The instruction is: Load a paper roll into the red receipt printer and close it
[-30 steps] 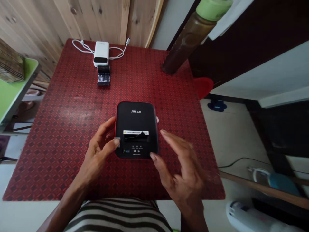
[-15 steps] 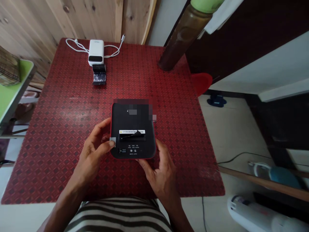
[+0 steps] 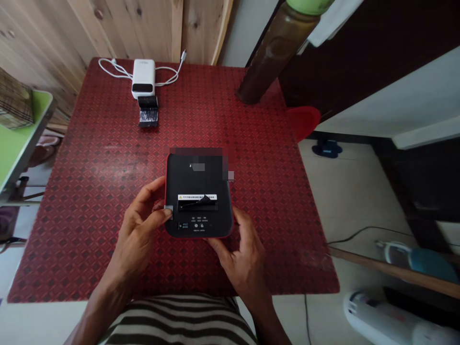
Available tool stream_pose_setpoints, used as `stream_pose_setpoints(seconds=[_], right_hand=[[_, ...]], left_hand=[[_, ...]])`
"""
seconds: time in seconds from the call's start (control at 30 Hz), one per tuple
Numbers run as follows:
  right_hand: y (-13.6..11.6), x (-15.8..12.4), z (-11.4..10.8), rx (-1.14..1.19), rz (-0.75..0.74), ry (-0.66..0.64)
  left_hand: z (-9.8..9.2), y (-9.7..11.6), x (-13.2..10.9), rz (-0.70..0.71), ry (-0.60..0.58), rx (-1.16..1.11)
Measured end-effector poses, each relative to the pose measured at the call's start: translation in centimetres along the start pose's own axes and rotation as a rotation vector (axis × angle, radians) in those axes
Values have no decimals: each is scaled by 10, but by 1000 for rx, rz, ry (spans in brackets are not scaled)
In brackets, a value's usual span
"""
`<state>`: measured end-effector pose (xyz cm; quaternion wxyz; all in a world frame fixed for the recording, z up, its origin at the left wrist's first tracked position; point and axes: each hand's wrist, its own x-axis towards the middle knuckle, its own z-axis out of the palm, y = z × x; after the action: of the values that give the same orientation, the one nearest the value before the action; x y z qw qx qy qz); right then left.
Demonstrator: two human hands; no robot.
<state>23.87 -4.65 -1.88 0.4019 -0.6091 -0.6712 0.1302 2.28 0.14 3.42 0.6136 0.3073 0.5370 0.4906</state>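
Note:
A black printer with a red base (image 3: 197,182) sits on the red patterned table (image 3: 89,191) in front of me. My left hand (image 3: 142,225) grips its left side, thumb on the top corner and fingers curled against the edge. My right hand (image 3: 239,254) holds the printer's front right corner, fingers tucked beneath and beside it. A white warning label and a paper slot run across the printer's top, with small buttons below.
At the table's far side lie a white power bank (image 3: 143,76) with a white cable and a small black device (image 3: 148,115). A brown post (image 3: 266,62) stands at the far right edge. A green table (image 3: 14,139) is on the left.
My right hand went from hovering open beside the printer to gripping its front right corner. The left hand stayed on the printer's left side.

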Motion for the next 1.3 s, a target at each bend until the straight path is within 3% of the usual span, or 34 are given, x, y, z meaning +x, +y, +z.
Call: stream_pose_setpoints(seconds=[0.27,0.4,0.53,0.7,0.8,0.93,1.0,1.1,1.2,1.3], right_hand=[[-3,5,-3,-15,-14,-21],[-7,20,-31,-20,-42,-104],[-18,59,-56,-76,-143,-44],[-34,108,-38,-143,-300,-134],[-41,115,-24,-84,-249,-198],[-43,114,-23,46,-153,-259],[-44,119,-24,-20,-206,-325],[-53,136,-17,-256,-291,-548],[-70,156,-2,-506,-230,-815],[-84,170,12,-669,-179,-971]], left_hand=[[-1,-1,0,37,-25,76],[-7,-5,-1,39,-58,74],[-13,-9,1,51,-105,59],[-15,-10,4,72,-143,49],[-15,-11,5,74,-145,44],[-18,-15,10,88,-154,42],[-19,-17,12,95,-160,35],[-21,-17,12,87,-159,33],[-21,-16,10,71,-160,36],[-20,-15,9,57,-166,33]])
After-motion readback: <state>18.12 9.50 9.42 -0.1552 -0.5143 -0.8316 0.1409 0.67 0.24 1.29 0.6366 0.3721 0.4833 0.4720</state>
